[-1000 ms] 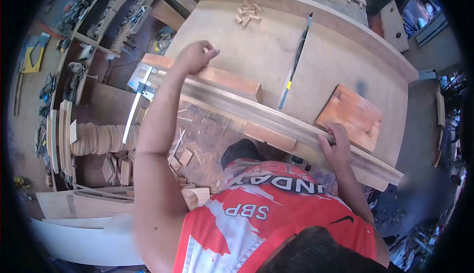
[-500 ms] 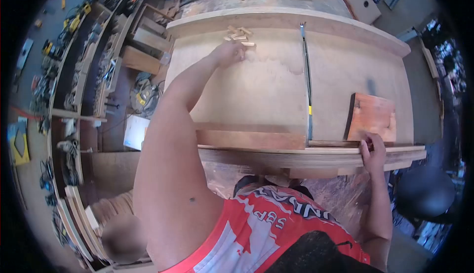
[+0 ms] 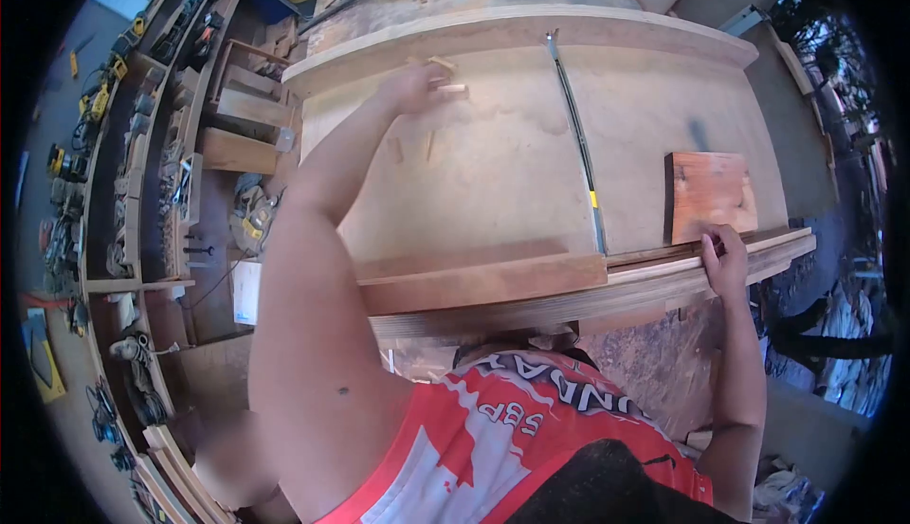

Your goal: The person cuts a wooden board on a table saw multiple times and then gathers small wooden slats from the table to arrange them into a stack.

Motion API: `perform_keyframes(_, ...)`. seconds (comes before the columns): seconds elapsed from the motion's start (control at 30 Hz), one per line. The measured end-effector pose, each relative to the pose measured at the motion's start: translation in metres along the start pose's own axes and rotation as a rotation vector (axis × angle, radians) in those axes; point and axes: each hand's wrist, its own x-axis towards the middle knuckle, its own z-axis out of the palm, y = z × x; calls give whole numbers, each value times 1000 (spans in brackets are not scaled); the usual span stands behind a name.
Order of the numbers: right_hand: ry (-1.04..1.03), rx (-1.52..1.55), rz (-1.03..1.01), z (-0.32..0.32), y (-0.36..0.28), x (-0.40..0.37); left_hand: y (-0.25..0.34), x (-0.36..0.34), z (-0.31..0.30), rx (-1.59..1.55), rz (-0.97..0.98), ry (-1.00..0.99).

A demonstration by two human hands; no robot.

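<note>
The left hand is stretched to the far side of the surface, its fingers curled together and pinching 1 small wooden block that sticks out from the fingertips. Another small block lies just beyond it. The right hand is clamped over the long strip of wood, which lies along the near edge of the surface. A reddish board lies flat just behind that hand. A dark metal rail crosses the surface between the 2 hands.
</note>
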Motion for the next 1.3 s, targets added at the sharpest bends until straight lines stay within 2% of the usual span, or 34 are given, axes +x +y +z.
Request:
perform_keyframes(0.07,33,28,-28,1,3,0,-1,12,16,152,101,295)
perform_keyframes(0.1,34,22,-25,1,4,1,-1,14,19,147,105,297)
perform_keyframes(0.2,3,18,20,-1,6,-1,10,7,24,237,61,223)
perform_keyframes(0.27,39,12,-51,0,4,1,15,-11,23,195,5,19)
perform_keyframes(0.3,37,15,-48,1,3,0,25,-23,14,196,5,14)
perform_keyframes(0.37,37,3,-39,1,0,1,42,-41,-13,69,-54,-243)
perform_keyframes(0.4,35,8,-37,1,-1,1,30,-41,-9,71,-56,-248)
perform_keyframes(0.47,31,-6,-34,1,0,2,-14,-31,9,23,-261,54)
perform_keyframes(0.5,32,-6,-34,1,0,2,-37,-24,18,23,-261,54)
perform_keyframes(0.57,13,-5,15,1,0,2,-59,-13,26,123,-30,304)
perform_keyframes(0.67,22,-2,23,2,5,0,-46,-3,30,47,-114,286)
perform_keyframes(0.8,34,-14,-12,3,6,1,-36,-1,27,44,-90,282)
perform_keyframes(0.87,16,1,12,1,5,1,-33,-11,12,-47,-195,-181)
perform_keyframes(0.9,21,4,17,1,6,2,-35,-15,8,-42,-190,-184)
perform_keyframes(0.97,30,-16,-19,3,6,2,-38,-22,1,-246,-201,-87)
perform_keyframes(1.0,31,-13,-15,3,6,3,-37,-17,1,-243,-200,-92)
perform_keyframes(1.07,36,-14,-24,2,4,3,-33,2,1,45,-24,362)
perform_keyframes(1.2,31,-10,11,1,4,3,-43,37,23,287,58,393)
perform_keyframes(1.27,-30,-68,53,0,7,3,-41,43,33,264,-169,238)
perform_keyframes(1.3,-37,-69,63,1,8,4,-44,41,36,259,-166,228)
